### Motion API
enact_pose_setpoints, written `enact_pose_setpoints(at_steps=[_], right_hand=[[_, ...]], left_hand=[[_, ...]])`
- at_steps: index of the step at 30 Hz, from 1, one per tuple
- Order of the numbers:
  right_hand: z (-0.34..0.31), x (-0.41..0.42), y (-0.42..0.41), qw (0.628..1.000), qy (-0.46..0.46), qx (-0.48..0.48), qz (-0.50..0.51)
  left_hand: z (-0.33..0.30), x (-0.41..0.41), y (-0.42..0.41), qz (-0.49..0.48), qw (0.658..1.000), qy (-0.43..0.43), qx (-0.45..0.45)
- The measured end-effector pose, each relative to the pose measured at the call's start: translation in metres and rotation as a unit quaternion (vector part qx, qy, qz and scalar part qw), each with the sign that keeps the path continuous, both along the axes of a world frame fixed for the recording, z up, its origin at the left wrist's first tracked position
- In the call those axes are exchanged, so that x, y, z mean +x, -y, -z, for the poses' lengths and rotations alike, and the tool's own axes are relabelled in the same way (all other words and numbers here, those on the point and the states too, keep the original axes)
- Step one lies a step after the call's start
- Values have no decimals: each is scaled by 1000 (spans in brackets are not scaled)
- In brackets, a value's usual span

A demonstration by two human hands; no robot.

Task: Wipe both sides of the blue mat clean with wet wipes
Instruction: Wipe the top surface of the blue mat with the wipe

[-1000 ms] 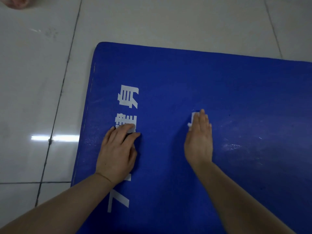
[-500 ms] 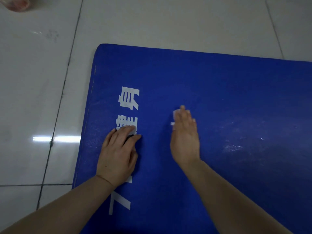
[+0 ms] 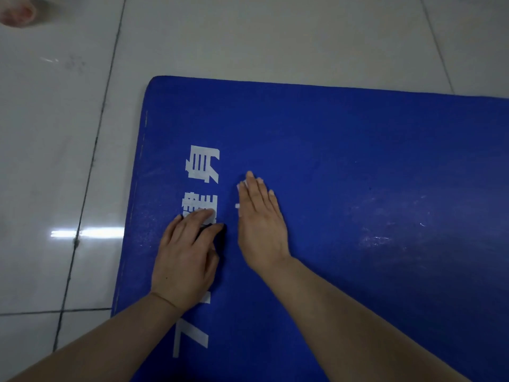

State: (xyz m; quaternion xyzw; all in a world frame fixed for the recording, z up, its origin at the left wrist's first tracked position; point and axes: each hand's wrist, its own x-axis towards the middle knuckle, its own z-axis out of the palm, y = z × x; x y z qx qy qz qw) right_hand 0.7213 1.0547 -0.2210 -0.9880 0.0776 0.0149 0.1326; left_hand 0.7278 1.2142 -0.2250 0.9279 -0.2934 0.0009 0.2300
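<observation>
The blue mat (image 3: 344, 150) lies flat on the tiled floor, with white printed characters running down its left part. My left hand (image 3: 184, 255) presses flat on the mat over the lettering, fingers together, holding nothing. My right hand (image 3: 260, 221) lies flat just to its right, palm down on a white wet wipe (image 3: 238, 199). Only thin slivers of the wipe show at the fingertips and the thumb side. Damp streaks shine on the mat to the right.
Glossy white floor tiles (image 3: 55, 161) with dark grout lines surround the mat on the left and far side. A blurred pinkish object (image 3: 18, 12) sits at the top left corner of the view.
My right hand has slid left across the mat with the wipe under it, ending close beside my left hand. My left hand has stayed in place on the lettering.
</observation>
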Motion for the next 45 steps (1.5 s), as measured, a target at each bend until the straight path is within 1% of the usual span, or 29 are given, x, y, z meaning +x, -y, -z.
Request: enact_pose_setpoints(at_steps=[3, 6, 8, 18, 21, 24, 26, 28, 31, 33, 35, 37, 40, 43, 45], right_hand=[[-4, 0, 34, 999, -9, -26, 38], [-9, -5, 73, 992, -15, -4, 126], [-10, -6, 81, 987, -14, 10, 158], [8, -6, 79, 984, 16, 10, 175], [12, -6, 78, 984, 33, -19, 176], [14, -6, 77, 984, 15, -14, 179], [11, -3, 76, 982, 19, -21, 187], [8, 3, 67, 983, 39, -34, 176], [7, 16, 37, 995, 53, -18, 80], [7, 27, 21, 999, 46, -4, 27], [8, 36, 21, 999, 36, -11, 16], [8, 40, 35, 999, 26, -37, 20], [3, 41, 69, 995, 12, -67, 68], [-3, 40, 95, 985, -9, -40, 167], [-3, 43, 92, 977, -9, -27, 210]], left_hand=[[0, 0, 0, 0, 1000, -2, 0], [0, -1, 0, -1, 1000, -4, -3], [0, -1, -1, 0, 1000, -5, -5], [-1, 0, -1, 10, 1000, -16, -11], [1, 1, 0, 13, 1000, -12, -23], [2, 1, 0, 12, 999, -17, -40], [3, 2, 1, 12, 999, -17, -48], [3, 3, 2, 10, 998, -15, -54], [3, 3, 1, 12, 998, -12, -57], [4, 2, 0, 16, 998, -13, -53], [4, 3, 0, 16, 999, -13, -50], [4, 3, 0, 13, 999, -14, -50], [3, 2, 1, 8, 998, -18, -52], [5, 2, -1, 12, 999, -14, -48], [6, 2, -3, 14, 999, -12, -41]])
